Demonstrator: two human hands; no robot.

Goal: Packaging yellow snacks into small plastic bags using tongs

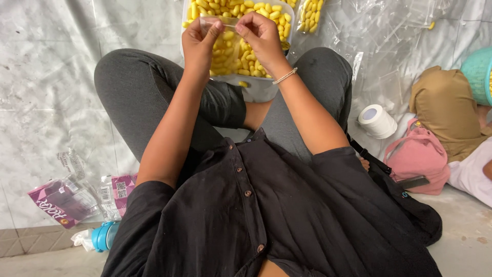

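Clear plastic bag (221, 23), top centre, looks light, flimsy, slippery; left hand (200, 43) and right hand (261, 36) pinch its upper edge.

I sit on a white plastic sheet (46, 77) spread over the floor. Bare concrete (464, 231) shows at its right edge, tiled strip (20, 241) at its lower left. Light is even, soft daylight, no hard shadows on the sheet.

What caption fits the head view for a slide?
Seated cross-legged, left hand and right hand hold a small clear bag open over a tub of yellow pieces.
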